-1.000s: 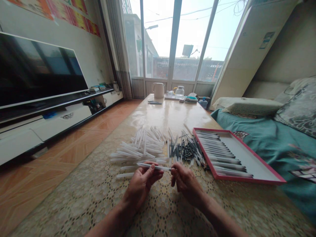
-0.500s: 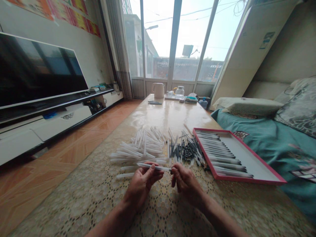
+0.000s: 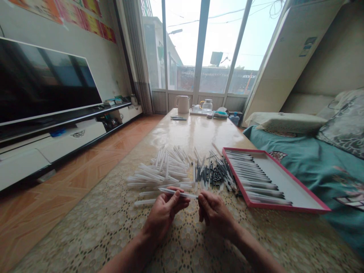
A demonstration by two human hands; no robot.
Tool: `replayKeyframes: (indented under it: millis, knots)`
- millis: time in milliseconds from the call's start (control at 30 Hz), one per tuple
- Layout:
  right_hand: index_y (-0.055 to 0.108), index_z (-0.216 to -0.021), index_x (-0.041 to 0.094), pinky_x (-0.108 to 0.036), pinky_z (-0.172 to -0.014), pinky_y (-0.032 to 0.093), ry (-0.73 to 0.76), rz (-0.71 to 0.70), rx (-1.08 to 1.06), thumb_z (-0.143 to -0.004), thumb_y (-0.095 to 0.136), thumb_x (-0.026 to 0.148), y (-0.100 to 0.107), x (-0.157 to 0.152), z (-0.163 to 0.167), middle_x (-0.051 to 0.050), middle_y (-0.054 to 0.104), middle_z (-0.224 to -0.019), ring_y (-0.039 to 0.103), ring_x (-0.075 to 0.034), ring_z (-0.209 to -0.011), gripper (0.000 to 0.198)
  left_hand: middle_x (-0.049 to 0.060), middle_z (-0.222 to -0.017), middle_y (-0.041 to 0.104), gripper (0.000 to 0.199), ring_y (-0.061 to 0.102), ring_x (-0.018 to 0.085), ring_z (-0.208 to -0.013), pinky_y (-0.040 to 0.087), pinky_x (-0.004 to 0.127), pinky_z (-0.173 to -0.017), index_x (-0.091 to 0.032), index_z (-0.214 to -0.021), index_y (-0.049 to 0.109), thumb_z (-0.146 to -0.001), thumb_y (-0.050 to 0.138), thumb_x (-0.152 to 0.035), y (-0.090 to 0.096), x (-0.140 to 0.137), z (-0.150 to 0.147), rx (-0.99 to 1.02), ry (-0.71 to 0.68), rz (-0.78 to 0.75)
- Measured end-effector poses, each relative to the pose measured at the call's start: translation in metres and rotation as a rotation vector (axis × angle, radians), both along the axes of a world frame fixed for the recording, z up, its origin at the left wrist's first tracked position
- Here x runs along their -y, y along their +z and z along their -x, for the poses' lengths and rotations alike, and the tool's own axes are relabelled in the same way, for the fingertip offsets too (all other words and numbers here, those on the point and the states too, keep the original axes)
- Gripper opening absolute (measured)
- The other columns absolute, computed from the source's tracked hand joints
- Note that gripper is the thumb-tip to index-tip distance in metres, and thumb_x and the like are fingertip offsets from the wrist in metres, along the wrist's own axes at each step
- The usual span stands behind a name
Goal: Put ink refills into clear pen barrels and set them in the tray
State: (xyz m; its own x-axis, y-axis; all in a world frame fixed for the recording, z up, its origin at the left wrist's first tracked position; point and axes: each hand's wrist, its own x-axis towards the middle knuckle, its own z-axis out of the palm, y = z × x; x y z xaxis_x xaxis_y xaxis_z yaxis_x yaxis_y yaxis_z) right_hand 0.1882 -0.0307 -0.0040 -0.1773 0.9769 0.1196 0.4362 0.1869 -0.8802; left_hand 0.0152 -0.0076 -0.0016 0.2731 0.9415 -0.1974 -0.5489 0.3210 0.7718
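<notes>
A slim translucent white pen (image 3: 178,193) lies level across my left hand (image 3: 163,212), whose thumb presses it against the fingers. My right hand (image 3: 214,210) is closed in a pinch at the pen's right end, where a small dark bit shows beside the fingertips. The fingers hide most of that end. Just beyond my left hand spreads a pile of white pen barrels (image 3: 159,172). Past my right hand lie small black pen parts (image 3: 217,175) mixed with thin dark refills (image 3: 201,172).
A pink-rimmed tray (image 3: 298,183) on the right holds a row of pens with dark ends (image 3: 253,174). At the table's far end stand a pitcher (image 3: 182,104) and a glass jug (image 3: 207,105). A bed or sofa (image 3: 287,151) with teal cloth borders the right side.
Both hands have shifted very slightly to the right with the pen. Less of the dark bit at the pen's right end shows now. The piles and tray stay put.
</notes>
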Motion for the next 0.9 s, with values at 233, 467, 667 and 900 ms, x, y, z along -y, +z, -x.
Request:
replayKeyframes:
  millis: [233, 467, 667, 900]
  knots:
    - [0.039, -0.063, 0.021, -0.017, -0.031, 0.028, 0.003, 0.24, -0.231, -0.083, 0.034, 0.065, -0.001, -0.001, 0.003, 0.005, 0.049, -0.037, 0.044, -0.009, -0.028, 0.049, 0.004, -0.07, 0.071, 0.021, 0.068, 0.015, -0.066, 0.054, 0.026, -0.068, -0.013, -0.079, 0.063, -0.067, 0.075, -0.025, 0.001, 0.002, -0.001, -0.019, -0.014, -0.019]
    - [0.041, -0.065, 0.021, -0.018, -0.028, 0.023, 0.055, 0.465, -0.329, -0.081, 0.032, 0.068, 0.006, -0.002, 0.001, 0.003, 0.051, -0.037, 0.039, -0.009, -0.024, 0.05, 0.004, -0.07, 0.07, 0.02, 0.067, 0.016, -0.066, 0.054, 0.029, -0.069, -0.014, -0.079, 0.064, -0.067, 0.076, -0.025, 0.0, 0.002, -0.001, -0.014, -0.036, -0.041]
    - [0.054, -0.073, 0.018, -0.023, -0.054, 0.043, -0.182, -0.126, 0.07, -0.09, 0.038, 0.049, 0.012, 0.003, -0.001, -0.004, 0.063, -0.067, 0.059, -0.014, -0.059, 0.038, 0.005, -0.067, 0.069, 0.018, 0.065, 0.017, -0.066, 0.052, 0.029, -0.067, -0.014, -0.08, 0.067, -0.07, 0.072, -0.028, 0.005, 0.004, -0.003, -0.179, -0.026, -0.169]
    - [0.059, -0.093, 0.019, -0.026, -0.069, 0.044, 0.008, -0.28, 0.228, -0.092, 0.041, 0.026, 0.007, 0.002, 0.002, -0.005, 0.063, -0.085, 0.058, -0.016, -0.076, 0.019, 0.005, -0.072, 0.067, 0.026, 0.061, 0.017, -0.061, 0.047, 0.025, -0.054, -0.015, -0.094, 0.066, -0.073, 0.068, -0.03, 0.001, 0.007, -0.004, -0.487, 0.045, -0.409]
